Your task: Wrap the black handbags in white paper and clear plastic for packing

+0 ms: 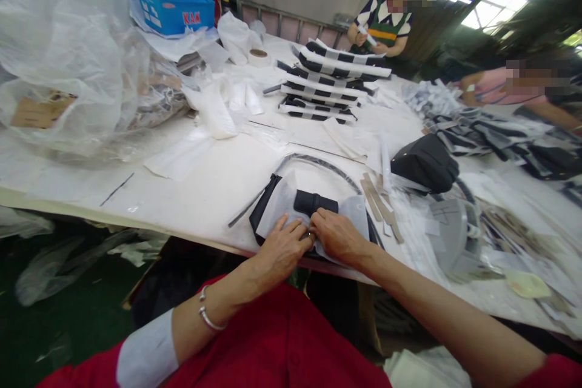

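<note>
A black handbag (260, 209) lies at the table's near edge, with a thin white wrapping sheet (275, 203) spread over it. On top of the sheet is a black flap-like piece with a band (304, 201). My left hand (284, 248) rests on the sheet, fingers stretched side by side over the bag's near side. Beside it, my right hand (334, 233) is closed, its fingertips pinching at the lower edge of the black piece; the exact spot is hidden beneath them. A plastic-wrapped strap (321, 162) arches behind the bag.
Wrapped black bags (325, 88) are stacked at the back. Another black bag (425, 163) and brown strips (384, 209) lie to the right. Clear plastic bags (63, 66) and a blue box (175, 9) occupy the left. Two people (384, 21) work across the table.
</note>
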Demonstrator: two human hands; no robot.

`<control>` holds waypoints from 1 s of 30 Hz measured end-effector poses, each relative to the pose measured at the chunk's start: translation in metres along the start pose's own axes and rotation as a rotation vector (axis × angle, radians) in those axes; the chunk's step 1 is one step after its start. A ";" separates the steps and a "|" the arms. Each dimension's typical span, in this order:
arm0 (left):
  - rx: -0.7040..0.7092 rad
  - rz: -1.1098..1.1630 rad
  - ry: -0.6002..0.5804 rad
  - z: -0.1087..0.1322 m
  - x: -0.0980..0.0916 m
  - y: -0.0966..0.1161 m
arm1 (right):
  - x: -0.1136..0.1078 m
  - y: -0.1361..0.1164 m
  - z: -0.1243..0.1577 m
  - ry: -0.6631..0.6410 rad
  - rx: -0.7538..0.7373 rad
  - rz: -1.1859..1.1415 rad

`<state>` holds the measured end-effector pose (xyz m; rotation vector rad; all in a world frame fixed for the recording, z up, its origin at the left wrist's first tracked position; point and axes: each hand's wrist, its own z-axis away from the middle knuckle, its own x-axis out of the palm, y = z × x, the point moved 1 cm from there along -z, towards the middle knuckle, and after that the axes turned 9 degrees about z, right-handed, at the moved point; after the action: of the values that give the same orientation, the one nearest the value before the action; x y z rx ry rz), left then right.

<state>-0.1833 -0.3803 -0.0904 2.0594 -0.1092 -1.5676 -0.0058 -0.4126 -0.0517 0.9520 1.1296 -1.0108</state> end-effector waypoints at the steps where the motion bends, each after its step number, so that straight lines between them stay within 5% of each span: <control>1: 0.003 0.004 -0.003 0.000 0.001 0.000 | 0.000 -0.002 0.000 0.003 0.047 -0.021; 7: -0.007 0.033 0.009 0.000 0.002 -0.001 | 0.002 -0.001 -0.003 0.032 0.314 -0.267; 14: -0.013 0.262 0.086 -0.003 -0.012 -0.008 | -0.015 0.020 0.019 0.060 0.285 -0.792; 20: 0.107 0.189 0.115 -0.007 -0.036 -0.001 | -0.023 0.012 0.058 0.158 0.026 -0.457; 26: 0.125 -0.015 -0.001 -0.006 -0.042 0.006 | 0.007 0.003 0.076 0.354 0.022 -0.192; 30: 0.059 -0.217 0.027 -0.011 -0.034 0.004 | 0.019 -0.001 0.071 0.455 0.042 -0.127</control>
<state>-0.1827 -0.3667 -0.0568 2.1986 0.0824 -1.6813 0.0132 -0.4836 -0.0579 1.1926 1.5666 -0.9459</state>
